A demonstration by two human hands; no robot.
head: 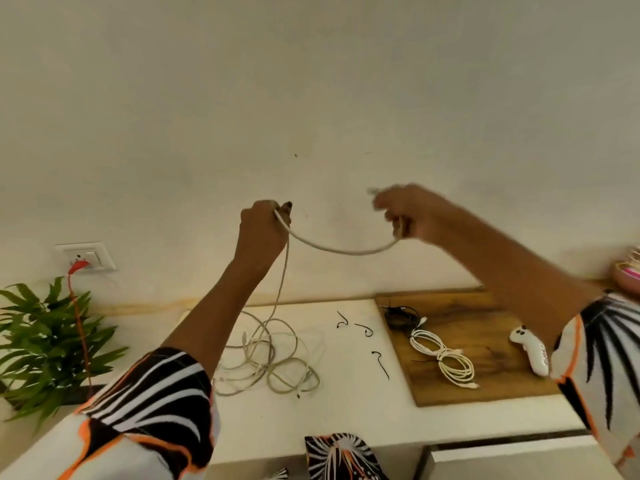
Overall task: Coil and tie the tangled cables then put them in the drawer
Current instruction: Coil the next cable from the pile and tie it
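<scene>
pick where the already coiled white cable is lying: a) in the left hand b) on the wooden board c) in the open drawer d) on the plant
b, the coiled white cable lies tied on the wooden board, beside a coiled black cable, while both hands hold a different grey cable up in the air.

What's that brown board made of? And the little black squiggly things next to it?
The board looks like wood with a smooth finish: it is brown with darker grain streaks and a faint sheen. The squiggles are probably thin plastic or coated-wire ties: black, slim and holding bent, hooked shapes on the white counter. They are too small to tell for sure.
</scene>
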